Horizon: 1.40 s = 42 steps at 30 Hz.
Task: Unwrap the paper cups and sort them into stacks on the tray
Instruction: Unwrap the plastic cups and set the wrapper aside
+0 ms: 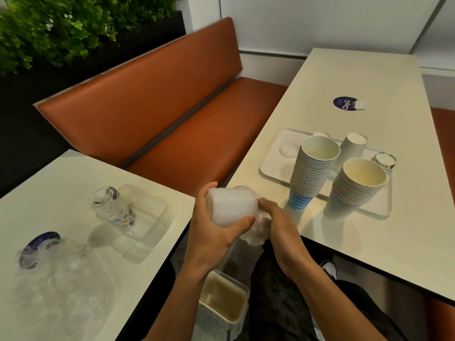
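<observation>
We see the left forearm (172,303) and the right forearm (327,291) bare along all their visible length. The left grip (211,232) and the right grip (278,225) are bare too, and the one thumbnail we can make out is short and plain. Our legs wear dark trousers (278,303) of finely speckled cloth. Beside the right leg we catch one shoe (328,267), white edged in black, mostly hidden.

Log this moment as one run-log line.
unwrapping | left hand: grips wrapped cups | right hand: pinches wrap | tray: upturned cups
</observation>
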### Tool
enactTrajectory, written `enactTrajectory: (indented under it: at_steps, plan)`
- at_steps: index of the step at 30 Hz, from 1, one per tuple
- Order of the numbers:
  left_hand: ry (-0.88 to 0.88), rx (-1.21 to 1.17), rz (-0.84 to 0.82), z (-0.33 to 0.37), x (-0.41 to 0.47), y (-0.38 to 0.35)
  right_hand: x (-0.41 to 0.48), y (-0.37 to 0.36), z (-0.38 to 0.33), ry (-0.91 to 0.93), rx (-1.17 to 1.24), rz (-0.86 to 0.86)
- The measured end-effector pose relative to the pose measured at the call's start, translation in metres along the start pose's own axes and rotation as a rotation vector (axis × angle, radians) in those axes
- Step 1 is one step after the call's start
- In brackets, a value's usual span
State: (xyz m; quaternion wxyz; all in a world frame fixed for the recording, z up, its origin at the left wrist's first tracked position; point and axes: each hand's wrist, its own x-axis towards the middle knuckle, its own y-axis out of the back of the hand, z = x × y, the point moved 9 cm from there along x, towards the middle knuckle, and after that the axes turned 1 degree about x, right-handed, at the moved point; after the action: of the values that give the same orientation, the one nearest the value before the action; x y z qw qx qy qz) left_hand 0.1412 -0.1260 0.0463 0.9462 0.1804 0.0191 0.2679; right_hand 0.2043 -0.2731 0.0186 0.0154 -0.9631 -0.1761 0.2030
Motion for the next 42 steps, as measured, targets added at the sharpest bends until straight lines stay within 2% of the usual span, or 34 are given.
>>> enactTrajectory:
  at_steps: [3,7,11,14,17,26,29,33,37,40,42]
  plan:
    - [-0.044,0.224,-0.003,0.002,0.002,-0.003,-0.002,-0.013,0.011,-0.03,-0.149,-0.123]
    - [-0.168,0.393,-0.086,0.013,-0.002,-0.018,-0.002,-0.019,0.013,-0.025,-0.125,-0.108]
    - [-0.15,0.215,-0.236,0.009,-0.009,-0.027,0.007,-0.011,0.016,-0.007,-0.067,-0.04]
    - [-0.103,-0.009,-0.315,0.008,-0.009,-0.02,0.012,-0.006,0.019,-0.007,0.013,-0.072]
    - [-0.03,-0.161,-0.332,0.006,-0.005,-0.01,0.011,-0.005,0.012,0.067,-0.045,-0.136]
    - [0.1,0.026,-0.552,-0.005,0.007,-0.006,0.013,-0.004,0.006,0.14,-0.181,-0.373]
    - [0.115,0.0,-0.509,-0.005,0.012,-0.005,0.014,-0.002,0.003,0.13,-0.209,-0.363]
    - [0.127,-0.118,-0.409,0.002,0.015,-0.003,0.02,0.008,0.007,0.129,-0.232,-0.265]
    - [0.204,-0.392,-0.315,0.002,0.031,0.003,0.026,0.022,0.023,-0.004,-0.115,-0.204]
    - [0.305,-0.496,-0.246,-0.011,0.056,0.004,0.028,0.031,0.035,-0.029,-0.333,-0.152]
    - [0.387,-0.5,-0.265,-0.021,0.07,-0.008,0.029,0.035,0.042,-0.008,-0.425,-0.133]
